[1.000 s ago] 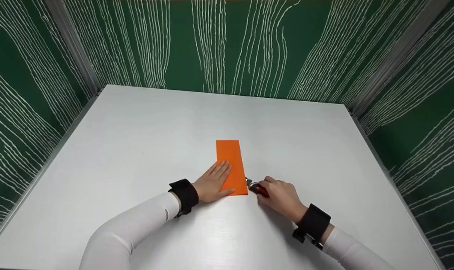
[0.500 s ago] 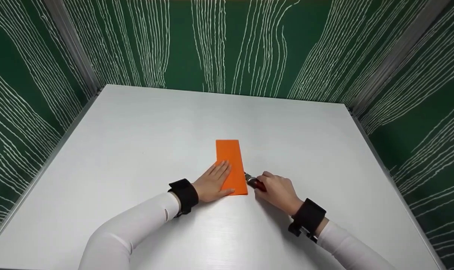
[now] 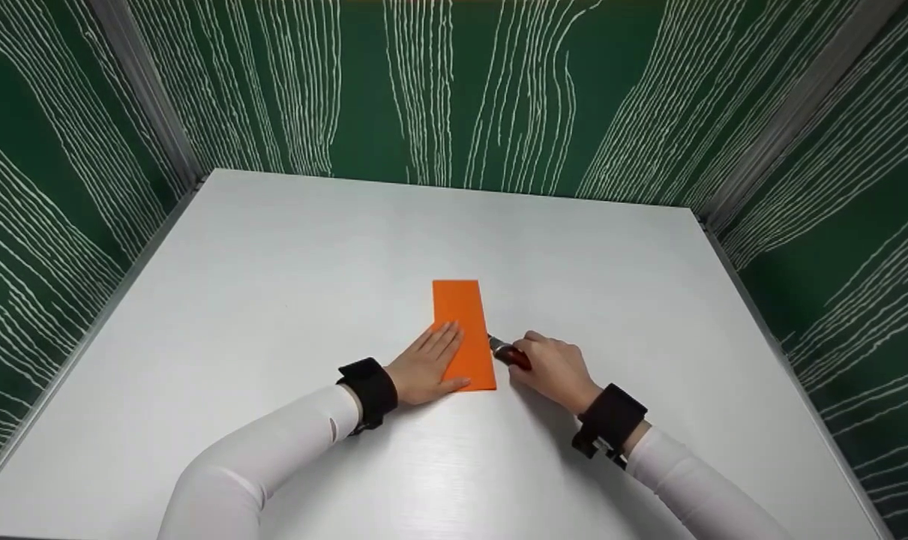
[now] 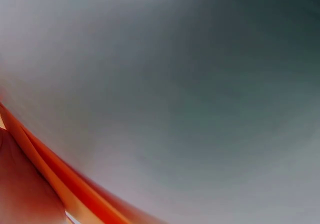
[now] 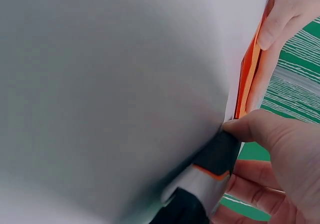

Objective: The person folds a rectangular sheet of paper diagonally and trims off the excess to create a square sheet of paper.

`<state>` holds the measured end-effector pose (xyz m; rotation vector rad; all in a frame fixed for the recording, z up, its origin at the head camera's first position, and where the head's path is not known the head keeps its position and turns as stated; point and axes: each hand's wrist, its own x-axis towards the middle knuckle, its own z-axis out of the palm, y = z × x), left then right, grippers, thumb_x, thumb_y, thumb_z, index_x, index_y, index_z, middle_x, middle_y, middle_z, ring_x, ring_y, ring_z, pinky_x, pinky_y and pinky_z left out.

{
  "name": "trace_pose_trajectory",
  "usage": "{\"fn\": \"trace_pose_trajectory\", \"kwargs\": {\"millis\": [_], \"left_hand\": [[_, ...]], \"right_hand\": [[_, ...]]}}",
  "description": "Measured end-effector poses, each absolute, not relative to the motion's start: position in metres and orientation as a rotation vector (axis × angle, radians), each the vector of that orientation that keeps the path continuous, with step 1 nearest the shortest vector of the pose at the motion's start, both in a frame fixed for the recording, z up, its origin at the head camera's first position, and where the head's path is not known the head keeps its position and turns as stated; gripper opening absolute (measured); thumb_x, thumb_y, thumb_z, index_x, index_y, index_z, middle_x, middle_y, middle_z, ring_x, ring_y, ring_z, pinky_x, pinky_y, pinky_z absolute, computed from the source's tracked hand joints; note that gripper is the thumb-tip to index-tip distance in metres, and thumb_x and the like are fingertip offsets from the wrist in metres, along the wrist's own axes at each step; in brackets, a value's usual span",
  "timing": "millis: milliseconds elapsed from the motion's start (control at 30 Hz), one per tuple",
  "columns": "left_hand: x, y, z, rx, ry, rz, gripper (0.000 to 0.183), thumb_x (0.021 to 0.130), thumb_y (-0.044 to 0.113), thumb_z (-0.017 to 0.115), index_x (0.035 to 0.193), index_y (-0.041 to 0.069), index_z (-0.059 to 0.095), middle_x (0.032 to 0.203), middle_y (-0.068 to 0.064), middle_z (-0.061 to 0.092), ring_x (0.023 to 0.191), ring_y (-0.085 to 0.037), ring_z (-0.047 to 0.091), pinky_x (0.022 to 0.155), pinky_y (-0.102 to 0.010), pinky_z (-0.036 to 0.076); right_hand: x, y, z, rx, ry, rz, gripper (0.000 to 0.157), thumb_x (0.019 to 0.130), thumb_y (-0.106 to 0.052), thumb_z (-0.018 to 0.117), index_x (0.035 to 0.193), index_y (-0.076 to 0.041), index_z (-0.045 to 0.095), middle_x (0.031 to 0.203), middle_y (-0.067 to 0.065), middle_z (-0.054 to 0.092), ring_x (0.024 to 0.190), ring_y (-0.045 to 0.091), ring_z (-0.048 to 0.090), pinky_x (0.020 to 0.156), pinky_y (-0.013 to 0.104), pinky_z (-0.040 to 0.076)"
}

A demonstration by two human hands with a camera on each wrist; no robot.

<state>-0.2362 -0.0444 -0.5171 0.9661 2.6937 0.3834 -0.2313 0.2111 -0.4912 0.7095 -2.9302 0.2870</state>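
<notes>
A folded orange sheet of paper (image 3: 467, 304) lies lengthwise near the middle of the white table. My left hand (image 3: 426, 369) presses flat on its lower left part, fingers straight. On the paper's right side, my right hand (image 3: 557, 373) grips a utility knife (image 3: 510, 354) with a dark and red handle and a silver head. The knife's tip meets the paper's right edge, its end hidden there. In the right wrist view the handle (image 5: 212, 171) is black and grey with an orange line, held by thumb and fingers. The left wrist view catches the paper's layered edge (image 4: 60, 176).
The white table (image 3: 311, 247) stretches around the paper on all sides. Green walls (image 3: 364, 90) with white wavy lines and grey corner posts (image 3: 791, 112) enclose its back and sides. Both wrists wear black straps (image 3: 369, 393).
My right hand and the knife have slid away from me along the paper's right edge. The left hand and the paper have stayed in place.
</notes>
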Motion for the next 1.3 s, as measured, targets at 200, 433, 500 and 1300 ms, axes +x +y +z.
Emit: {"fn": "trace_pose_trajectory", "kwargs": {"millis": [200, 433, 500, 1300], "left_hand": [[-0.236, -0.044, -0.516, 0.973, 2.702, 0.388, 0.08, 0.109, 0.047, 0.042, 0.163, -0.002, 0.011, 0.174, -0.02, 0.006, 0.163, -0.034, 0.006, 0.133, -0.049, 0.008], [-0.239, -0.043, -0.519, 0.955, 2.706, 0.344, 0.081, 0.108, 0.05, 0.04, 0.164, 0.001, 0.009, 0.174, -0.017, 0.004, 0.164, -0.031, 0.005, 0.134, -0.047, 0.006], [-0.239, -0.043, -0.516, 0.955, 2.693, 0.345, 0.081, 0.108, 0.049, 0.041, 0.164, 0.0, 0.01, 0.174, -0.018, 0.005, 0.164, -0.032, 0.005, 0.134, -0.048, 0.006], [-0.23, -0.051, -0.514, 1.123, 2.835, 0.26, 0.058, 0.109, 0.04, 0.046, 0.152, 0.001, 0.043, 0.158, -0.016, 0.044, 0.15, -0.03, 0.041, 0.126, -0.043, 0.033]], "right_hand": [[-0.239, 0.211, -0.491, 0.708, -2.944, 0.292, 0.014, 0.086, -0.017, 0.078, 0.088, -0.006, 0.07, 0.077, 0.005, 0.057, 0.061, 0.016, 0.049, 0.052, 0.029, 0.037], [-0.246, 0.212, -0.491, 0.711, -2.947, 0.298, 0.013, 0.086, -0.017, 0.077, 0.089, -0.007, 0.07, 0.077, 0.005, 0.057, 0.061, 0.017, 0.05, 0.052, 0.03, 0.039], [-0.247, 0.212, -0.492, 0.71, -2.948, 0.301, 0.013, 0.085, -0.017, 0.077, 0.089, -0.007, 0.07, 0.077, 0.005, 0.058, 0.062, 0.017, 0.05, 0.052, 0.03, 0.039], [-0.21, 0.213, -0.496, 0.797, -2.874, 0.275, 0.016, 0.083, -0.02, 0.079, 0.087, -0.008, 0.069, 0.074, 0.0, 0.055, 0.057, 0.01, 0.045, 0.05, 0.024, 0.035]]}}
